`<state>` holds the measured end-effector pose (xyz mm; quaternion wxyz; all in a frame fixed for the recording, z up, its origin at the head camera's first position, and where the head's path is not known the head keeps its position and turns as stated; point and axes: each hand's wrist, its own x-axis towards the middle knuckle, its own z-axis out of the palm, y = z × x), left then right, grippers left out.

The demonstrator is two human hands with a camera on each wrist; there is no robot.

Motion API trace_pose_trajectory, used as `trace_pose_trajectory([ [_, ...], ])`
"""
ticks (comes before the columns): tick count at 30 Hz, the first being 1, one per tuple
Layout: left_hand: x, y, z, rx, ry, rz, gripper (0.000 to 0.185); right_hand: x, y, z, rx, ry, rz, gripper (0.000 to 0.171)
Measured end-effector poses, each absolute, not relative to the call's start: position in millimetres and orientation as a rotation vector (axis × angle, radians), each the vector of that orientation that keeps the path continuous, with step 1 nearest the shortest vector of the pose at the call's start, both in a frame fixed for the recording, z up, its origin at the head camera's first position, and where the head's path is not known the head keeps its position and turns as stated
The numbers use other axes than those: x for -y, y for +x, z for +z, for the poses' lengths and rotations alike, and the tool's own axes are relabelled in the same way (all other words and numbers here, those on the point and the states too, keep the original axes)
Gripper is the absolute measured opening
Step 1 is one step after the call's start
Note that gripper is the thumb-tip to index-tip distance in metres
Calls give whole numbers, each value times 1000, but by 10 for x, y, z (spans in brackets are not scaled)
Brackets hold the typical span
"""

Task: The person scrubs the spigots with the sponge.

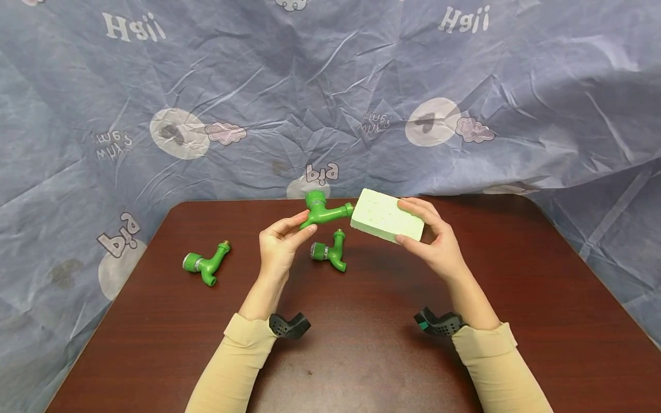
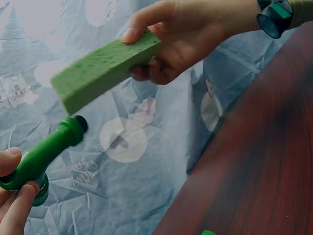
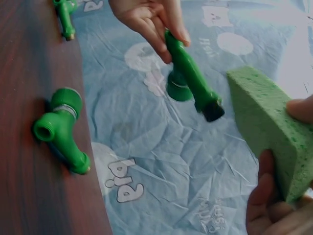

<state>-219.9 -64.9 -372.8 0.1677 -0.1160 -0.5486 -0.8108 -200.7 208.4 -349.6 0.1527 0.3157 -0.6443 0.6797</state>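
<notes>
My left hand (image 1: 279,245) pinches a green faucet (image 1: 330,214) by its spout end, holding it above the table. The faucet's round knob points up in the head view, and its threaded end (image 2: 81,123) faces the sponge. My right hand (image 1: 436,238) grips a light green rectangular sponge (image 1: 384,213) between thumb and fingers. One corner of the sponge is close to the faucet's threaded end; the right wrist view shows a gap between them. Below the raised faucet, a second green faucet (image 1: 330,251) lies on the table.
A third green faucet (image 1: 206,264) lies on the left part of the dark red-brown table (image 1: 361,355). Behind the table's far edge hangs a wrinkled blue-grey cloth (image 1: 310,103) with printed letters and clouds. Each wrist wears a black camera mount (image 1: 289,326).
</notes>
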Motion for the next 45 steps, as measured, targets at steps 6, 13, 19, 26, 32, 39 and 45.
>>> trace_pose_trajectory([
  [6,576,-2175,-3736,1575,-381,-2267,31,-1937,-1997,-3546,1872,841,1889,58],
  [13,483,-2128,-3748,1606,-435,-2299,28,-1843,-1978,-3604,2060,855,1708,59],
  [19,522,-2147,-3734,1605,-408,-2243,27,-1906,-1968,-3540,1970,753,1801,54],
  [26,495,-2139,-3761,1602,-447,-2259,27,-1820,-1940,-3520,1975,605,1761,54],
  [32,417,-2106,-3795,1623,-487,-2289,26,-1638,-1765,-3358,2091,657,1619,54],
  [39,367,-2079,-3796,1682,-482,-2284,26,-1654,-1753,-3343,2072,548,1555,53],
  [45,321,-2043,-3818,1710,-556,-2290,25,-1660,-1769,-3349,2035,514,1614,53],
])
